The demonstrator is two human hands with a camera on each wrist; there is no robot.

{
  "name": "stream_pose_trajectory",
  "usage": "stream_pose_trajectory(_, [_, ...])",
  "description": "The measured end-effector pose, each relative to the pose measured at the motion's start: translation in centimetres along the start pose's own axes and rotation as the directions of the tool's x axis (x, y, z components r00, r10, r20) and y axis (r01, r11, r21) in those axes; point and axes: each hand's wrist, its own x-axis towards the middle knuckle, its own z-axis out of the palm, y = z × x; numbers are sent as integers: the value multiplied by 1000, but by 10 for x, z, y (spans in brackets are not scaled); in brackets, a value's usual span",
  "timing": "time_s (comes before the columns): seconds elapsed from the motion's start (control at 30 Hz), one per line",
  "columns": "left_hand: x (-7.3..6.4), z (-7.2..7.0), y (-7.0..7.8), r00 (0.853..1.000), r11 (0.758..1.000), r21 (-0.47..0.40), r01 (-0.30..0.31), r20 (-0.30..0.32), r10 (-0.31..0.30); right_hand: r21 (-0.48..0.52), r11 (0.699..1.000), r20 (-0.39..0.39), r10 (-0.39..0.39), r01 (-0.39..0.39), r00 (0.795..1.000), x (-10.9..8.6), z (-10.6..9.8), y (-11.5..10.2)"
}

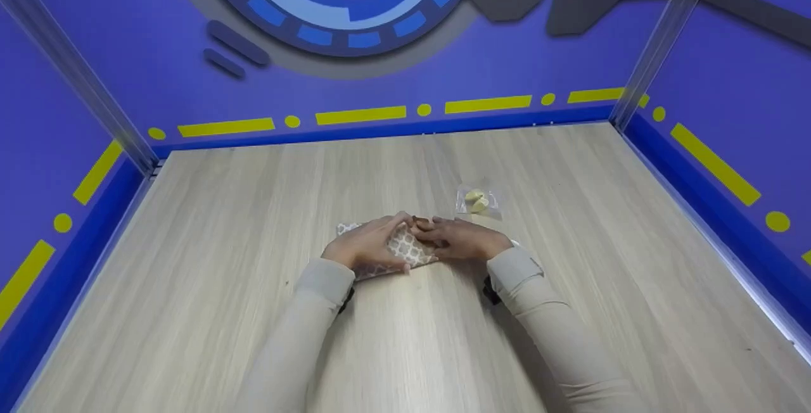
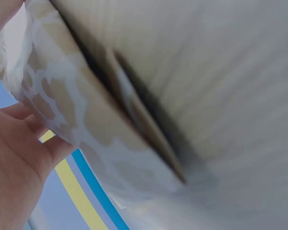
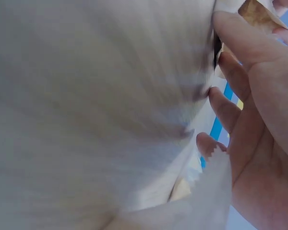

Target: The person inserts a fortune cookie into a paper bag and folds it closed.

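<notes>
A flat packet (image 1: 410, 248) with a tan-and-white lattice pattern lies tilted between both hands; whether it is paper or cloth, I cannot tell. My left hand (image 1: 369, 242) grips its left part, thumb at the near edge and fingers over the far side. In the left wrist view the packet (image 2: 93, 115) has a thin brown-edged flap or sheet beside its lower edge. My right hand (image 1: 466, 239) pinches the right end, where a small brown piece (image 3: 257, 15) shows near the fingertips. The far fingertips are partly hidden.
Beyond the right hand lies a clear plastic bag (image 1: 479, 201) with pale yellow pieces inside. A whitish wrapper with a serrated edge (image 3: 213, 179) is beside the right palm. Blue panels (image 1: 380, 99) with yellow marks border the wooden table (image 1: 209, 286) at the back and sides.
</notes>
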Motion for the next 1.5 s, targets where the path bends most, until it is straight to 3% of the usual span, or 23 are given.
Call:
stream_pose_trajectory(0.3, [-1, -6, 2, 999, 999, 10, 30, -21, -30, -62, 998, -47, -14, 11, 999, -2, -3, -2])
stream_pose_trajectory(0.67, [-2, -4, -1, 997, 998, -30, 62, -41, -63, 3, 998, -94, -61, 62, 994, -2, 2, 2])
stream_pose_trajectory(1.13, [0, -4, -2, 998, 998, -31, 55, -38, -56, 55, 997, -106, -39, 45, 994, -7, 1, 3])
stream_pose_trajectory(1.33, [-2, -4, -2, 997, 997, -36, 73, -35, -74, 148, 989, -107, -5, 21, 994, -11, -2, 5])
stream_pose_trajectory(1.5, [-2, -3, -2, 997, 997, -49, 66, -42, -69, 284, 959, -147, 53, -10, 988, -16, -2, 9])
